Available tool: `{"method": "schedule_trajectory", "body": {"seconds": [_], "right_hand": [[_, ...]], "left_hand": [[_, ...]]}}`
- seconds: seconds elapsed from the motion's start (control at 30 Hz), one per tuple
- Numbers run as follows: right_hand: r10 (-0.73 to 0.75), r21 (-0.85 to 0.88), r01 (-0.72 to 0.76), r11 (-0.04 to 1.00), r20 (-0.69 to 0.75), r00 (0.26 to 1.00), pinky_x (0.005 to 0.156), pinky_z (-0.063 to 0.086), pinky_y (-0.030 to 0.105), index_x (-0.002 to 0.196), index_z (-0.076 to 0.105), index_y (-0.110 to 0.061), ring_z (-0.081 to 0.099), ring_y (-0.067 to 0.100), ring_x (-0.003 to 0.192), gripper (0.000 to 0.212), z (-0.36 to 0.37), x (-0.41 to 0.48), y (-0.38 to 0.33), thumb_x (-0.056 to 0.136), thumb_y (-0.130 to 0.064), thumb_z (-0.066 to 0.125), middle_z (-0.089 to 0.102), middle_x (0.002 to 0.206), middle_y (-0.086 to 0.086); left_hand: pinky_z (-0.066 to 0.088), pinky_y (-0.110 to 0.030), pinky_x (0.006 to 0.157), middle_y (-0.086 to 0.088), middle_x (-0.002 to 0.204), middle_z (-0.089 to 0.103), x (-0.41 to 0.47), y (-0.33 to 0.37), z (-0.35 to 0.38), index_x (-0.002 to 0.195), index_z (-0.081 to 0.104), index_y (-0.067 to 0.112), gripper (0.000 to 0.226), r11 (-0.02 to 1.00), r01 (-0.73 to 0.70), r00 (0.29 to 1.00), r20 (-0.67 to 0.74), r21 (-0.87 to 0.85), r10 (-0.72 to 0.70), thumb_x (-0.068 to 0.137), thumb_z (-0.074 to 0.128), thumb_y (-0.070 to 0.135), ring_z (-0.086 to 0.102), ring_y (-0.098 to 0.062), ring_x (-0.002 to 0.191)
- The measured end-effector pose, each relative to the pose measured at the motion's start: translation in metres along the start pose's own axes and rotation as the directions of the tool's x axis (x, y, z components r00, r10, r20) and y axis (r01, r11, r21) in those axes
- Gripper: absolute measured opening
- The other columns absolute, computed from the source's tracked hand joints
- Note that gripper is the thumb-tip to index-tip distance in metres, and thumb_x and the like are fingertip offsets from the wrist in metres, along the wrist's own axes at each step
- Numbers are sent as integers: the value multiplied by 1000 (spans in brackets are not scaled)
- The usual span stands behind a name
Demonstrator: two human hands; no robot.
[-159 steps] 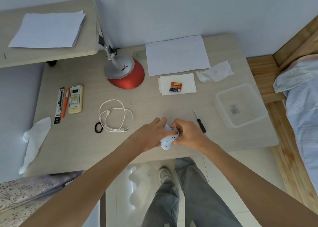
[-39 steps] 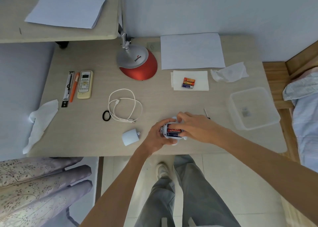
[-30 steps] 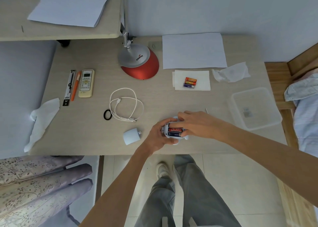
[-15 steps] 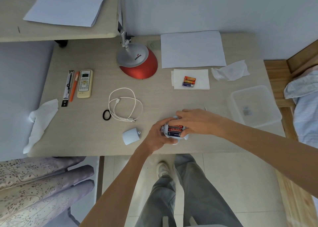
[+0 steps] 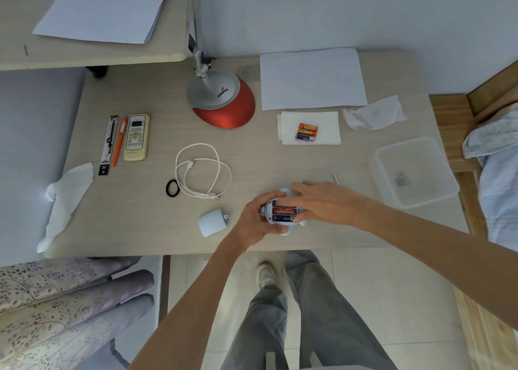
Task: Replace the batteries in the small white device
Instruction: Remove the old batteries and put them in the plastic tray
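Observation:
The small white device (image 5: 301, 223) lies near the desk's front edge with its battery bay open, showing a red and a dark battery (image 5: 284, 213) inside. My left hand (image 5: 256, 220) grips the device from the left side. My right hand (image 5: 322, 200) reaches in from the right, its fingertips on the upper battery in the bay. The removed white cover (image 5: 212, 224) lies on the desk to the left of the device. Three spare batteries (image 5: 306, 131) rest on a white tissue (image 5: 326, 128) farther back.
A thin screwdriver (image 5: 335, 178) pokes out behind my right hand. A clear plastic box (image 5: 414, 170) sits at the right, a coiled white cable (image 5: 201, 170) and black ring (image 5: 172, 188) at the left, a red lamp base (image 5: 224, 103) behind. A remote (image 5: 136, 137) lies far left.
The cover has come off the device since the earliest frame and now lies to the left. Over the last second my hands have stayed on the open bay, with only slight finger shifts.

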State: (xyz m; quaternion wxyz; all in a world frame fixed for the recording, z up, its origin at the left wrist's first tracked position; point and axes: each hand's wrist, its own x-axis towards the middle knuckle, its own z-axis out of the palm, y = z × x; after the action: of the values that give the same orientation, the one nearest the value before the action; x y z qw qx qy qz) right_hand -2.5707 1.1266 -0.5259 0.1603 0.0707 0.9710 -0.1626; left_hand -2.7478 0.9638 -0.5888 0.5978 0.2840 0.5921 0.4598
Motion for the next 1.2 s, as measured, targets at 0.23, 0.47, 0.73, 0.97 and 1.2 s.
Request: {"method": "schedule_trajectory", "body": {"seconds": [0.23,0.47,0.73,0.97,1.2], "right_hand": [[-32,-3,33,999,29,999,71,47,31,155,34,-46,56,19,104,52,-3,11,6,107,-56,48,44,104,-6],[-100,-31,103,994,91,991,79,55,38,153,35,-44,59,23,102,59,-12,27,10,101,-60,58,58,111,0],[-124,-34,126,992,35,992,76,54,34,154,36,-39,59,22,100,62,-4,22,15,101,-61,58,59,110,-1],[-119,-31,120,992,42,992,74,50,32,152,40,-38,58,21,101,59,-6,21,14,101,-61,58,59,110,-1],[-114,-14,114,993,32,993,73,54,35,150,34,-39,56,19,98,58,-11,21,11,101,-61,57,55,105,-3]], "left_hand": [[64,-36,93,-21,142,64,-1,2,-2,147,58,1,90,1000,20,1000,16,-11,-20,66,89,-24,69,-31,126],[63,-31,90,-13,133,70,1,3,-3,149,55,-3,89,998,36,997,76,-43,-32,69,83,-30,74,-20,117],[63,-35,93,-26,140,65,4,3,-5,148,57,-2,88,998,43,996,76,-39,-40,68,85,-27,71,-28,123],[63,-32,91,-23,138,66,5,4,-6,146,59,-2,87,999,54,996,71,5,-54,67,87,-26,72,-25,122],[62,-25,85,-22,130,69,3,8,-4,141,60,-9,80,1000,21,998,65,22,-22,67,84,-30,75,-13,111]]}}
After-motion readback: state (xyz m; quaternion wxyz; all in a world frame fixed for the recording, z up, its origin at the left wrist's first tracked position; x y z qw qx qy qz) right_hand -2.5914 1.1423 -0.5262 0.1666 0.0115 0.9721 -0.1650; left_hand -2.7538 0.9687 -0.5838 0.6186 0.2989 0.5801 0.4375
